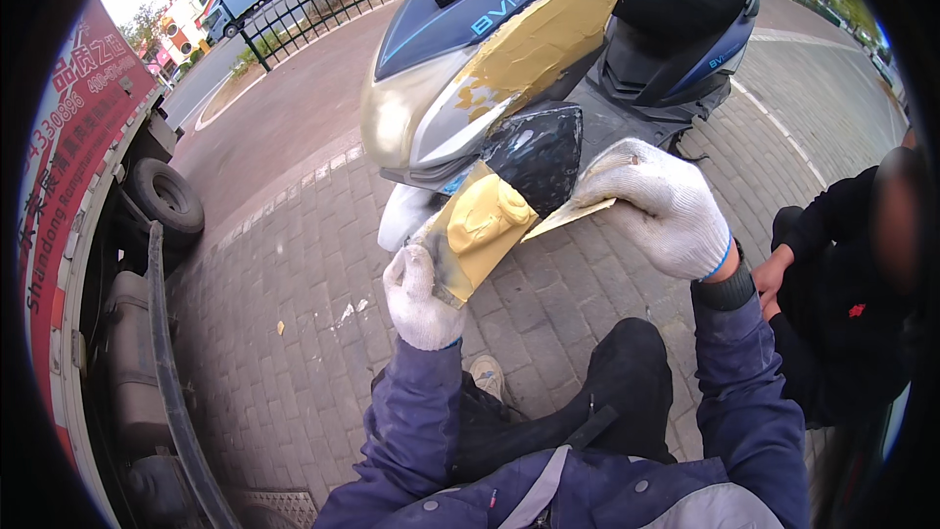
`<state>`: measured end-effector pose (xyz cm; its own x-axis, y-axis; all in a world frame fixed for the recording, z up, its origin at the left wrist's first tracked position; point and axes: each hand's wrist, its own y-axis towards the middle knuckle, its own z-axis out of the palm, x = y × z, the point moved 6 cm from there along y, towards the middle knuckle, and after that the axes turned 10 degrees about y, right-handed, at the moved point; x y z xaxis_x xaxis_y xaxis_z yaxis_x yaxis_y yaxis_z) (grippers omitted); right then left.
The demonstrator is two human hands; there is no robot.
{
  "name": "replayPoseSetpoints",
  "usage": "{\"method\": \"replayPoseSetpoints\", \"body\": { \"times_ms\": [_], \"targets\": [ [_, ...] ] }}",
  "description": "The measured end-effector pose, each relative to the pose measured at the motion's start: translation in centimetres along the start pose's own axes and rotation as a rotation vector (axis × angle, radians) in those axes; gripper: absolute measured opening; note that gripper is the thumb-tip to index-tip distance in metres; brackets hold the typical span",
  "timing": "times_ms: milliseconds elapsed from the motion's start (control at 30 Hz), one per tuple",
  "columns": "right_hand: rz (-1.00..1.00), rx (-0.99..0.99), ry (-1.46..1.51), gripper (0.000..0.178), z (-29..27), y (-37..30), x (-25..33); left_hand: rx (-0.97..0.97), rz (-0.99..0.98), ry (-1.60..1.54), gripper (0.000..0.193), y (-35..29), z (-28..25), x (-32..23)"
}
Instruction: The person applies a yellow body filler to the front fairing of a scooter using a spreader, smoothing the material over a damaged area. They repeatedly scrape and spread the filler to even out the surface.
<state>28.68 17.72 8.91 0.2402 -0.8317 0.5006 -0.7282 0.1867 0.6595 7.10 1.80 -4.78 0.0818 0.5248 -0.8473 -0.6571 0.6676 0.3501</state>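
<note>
My left hand [421,296], in a white knit glove, grips the near end of a flat mixing board [468,276] by its edge. A thick mound of yellow body filler [489,216] sits on the board. My right hand [656,206], gloved the same way, pinches a thin, pale filler spreader [571,216], whose tip is close to the board's right edge. Beyond both hands stands a blue and grey scooter [446,24]. A broad layer of yellow filler [543,34] covers its side panel, with ragged patches at the lower end.
A red-sided truck [73,147] with a wheel [164,198] stands along the left. At the right, a person in black [842,274] is close to my right arm. A dark green fence [323,15] runs behind the scooter. Grey paving [294,362] lies underneath.
</note>
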Motion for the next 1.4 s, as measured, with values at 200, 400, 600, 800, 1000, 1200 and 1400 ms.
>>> {"method": "replayPoseSetpoints", "body": {
  "times_ms": [200, 400, 600, 800, 1000, 1200, 1400],
  "targets": [
    [0.041, 0.03, 0.039, 0.019, -0.1, -0.3, -0.6, 0.093, 0.021, 0.046, 0.061, -0.3, -0.5, 0.8],
    [0.066, -0.058, 0.057, 0.017, -0.6, -0.4, -1.7, 0.194, 0.058, 0.055, 0.062, -0.7, 0.7, 0.3],
    [0.117, -0.277, 0.123, 0.018, -1.9, -1.2, -4.7, 0.304, 0.066, 0.25, 0.065, -0.7, 1.5, -0.4],
    [0.107, -0.492, 0.124, 0.019, -3.5, 0.0, -12.0, 0.067, 0.053, 0.07, 0.061, -0.2, -0.4, 0.0],
    [0.088, -0.339, -0.113, 0.016, -2.6, 2.2, -16.3, -0.004, 0.039, 0.068, 0.067, -0.4, -1.6, -0.4],
    [0.102, -0.282, -0.152, 0.019, -1.6, 3.8, -17.6, -0.009, 0.063, 0.084, 0.062, -0.4, -1.7, -0.9],
    [0.161, -0.33, -0.076, 0.021, -1.1, 4.3, -18.7, -0.005, 0.05, 0.108, 0.064, -0.2, -1.4, -1.1]
  ]
}}
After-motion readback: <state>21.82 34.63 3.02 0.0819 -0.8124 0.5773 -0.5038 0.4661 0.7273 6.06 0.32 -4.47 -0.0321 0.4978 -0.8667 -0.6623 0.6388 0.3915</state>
